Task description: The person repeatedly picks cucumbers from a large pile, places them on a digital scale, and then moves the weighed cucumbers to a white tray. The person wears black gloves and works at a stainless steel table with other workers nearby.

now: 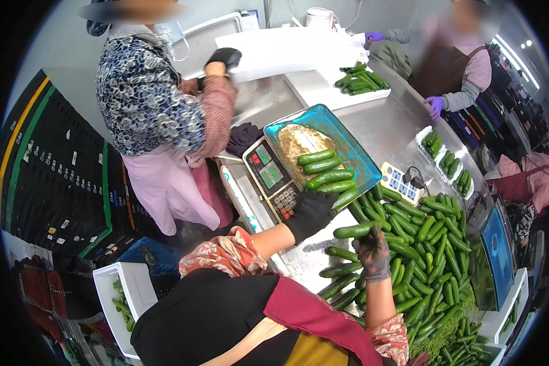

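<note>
My left hand (pixel 314 210), in a black glove, is at the near edge of the scale's blue weighing pan (pixel 354 153). Its fingers are on the nearest cucumber (pixel 347 198) there; part of their grip is hidden. Several more cucumbers (pixel 330 178) lie side by side on the pan. The digital scale's keypad and display panel (pixel 271 171) face left. My right hand (pixel 373 256), in a dark, worn glove, grips one cucumber (pixel 353 230) by its right end. Beside and below that hand spreads a large heap of cucumbers (pixel 430 256).
A power strip (pixel 400 184) sits behind the heap. Foam-netted cucumber packs (pixel 449 163) line the right edge. Across the metal table is a white foam tray of cucumbers (pixel 366 97). One co-worker (pixel 151 100) stands left, another (pixel 457 68) far right. Black crates (pixel 64 164) are stacked left.
</note>
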